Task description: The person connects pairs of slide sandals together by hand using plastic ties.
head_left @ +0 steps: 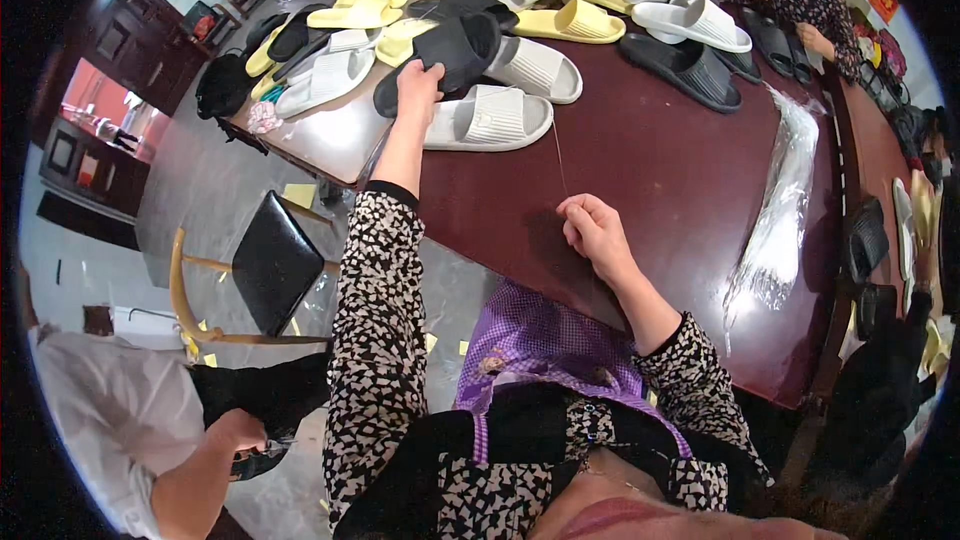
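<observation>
My left hand (417, 90) reaches to the table's left side, its fingers wrapped around the edge of a black slipper (460, 48). Just below that hand lies a pale grey slipper (505, 125) with a ribbed strap, partly hidden by my wrist. A thin thread (560, 158) runs from near this slipper's toe down to my right hand (597, 232), where thumb and finger pinch it. Another pale grey slipper (537, 68) sits right behind.
Several yellow, grey and black slippers crowd the far side of the dark red table (640, 170). At right lies a bundle of clear plastic strips (780, 210). Several people are around the table. A black-seated chair (277, 262) stands at left, near another person's hand (238, 430).
</observation>
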`<state>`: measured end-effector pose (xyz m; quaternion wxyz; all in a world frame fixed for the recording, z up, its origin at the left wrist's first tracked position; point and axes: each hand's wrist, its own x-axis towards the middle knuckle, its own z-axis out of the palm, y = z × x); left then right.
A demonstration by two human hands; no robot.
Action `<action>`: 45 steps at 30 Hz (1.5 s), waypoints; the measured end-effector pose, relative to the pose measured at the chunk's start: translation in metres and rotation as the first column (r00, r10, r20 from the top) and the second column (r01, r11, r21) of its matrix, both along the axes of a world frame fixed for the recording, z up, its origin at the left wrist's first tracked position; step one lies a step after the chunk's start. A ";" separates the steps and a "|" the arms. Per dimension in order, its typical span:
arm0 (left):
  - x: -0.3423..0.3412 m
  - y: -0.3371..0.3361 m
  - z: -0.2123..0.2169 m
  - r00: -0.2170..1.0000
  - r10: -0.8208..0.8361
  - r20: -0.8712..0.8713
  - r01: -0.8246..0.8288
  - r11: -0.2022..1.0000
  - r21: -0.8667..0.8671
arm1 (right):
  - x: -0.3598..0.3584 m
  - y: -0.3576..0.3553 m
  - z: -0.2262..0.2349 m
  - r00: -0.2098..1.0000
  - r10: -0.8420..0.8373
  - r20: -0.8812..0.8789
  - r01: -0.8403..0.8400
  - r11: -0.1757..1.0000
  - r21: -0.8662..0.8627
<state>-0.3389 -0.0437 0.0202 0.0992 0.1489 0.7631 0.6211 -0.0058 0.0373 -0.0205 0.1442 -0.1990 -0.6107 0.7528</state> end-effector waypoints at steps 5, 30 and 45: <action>-0.004 -0.019 0.036 0.998 0.060 0.024 -0.065 0.962 0.265 | -0.004 -0.008 0.001 0.999 0.032 0.007 -0.031 0.999 -0.038; 0.185 -0.121 0.032 0.995 -0.047 -0.084 0.072 0.944 0.321 | -0.006 0.019 0.018 0.993 -0.116 -0.027 0.101 0.938 -0.331; 0.238 -0.150 -0.033 0.994 -0.100 0.037 0.084 0.950 0.301 | -0.086 0.021 -0.019 0.998 0.027 0.061 -0.030 0.998 0.060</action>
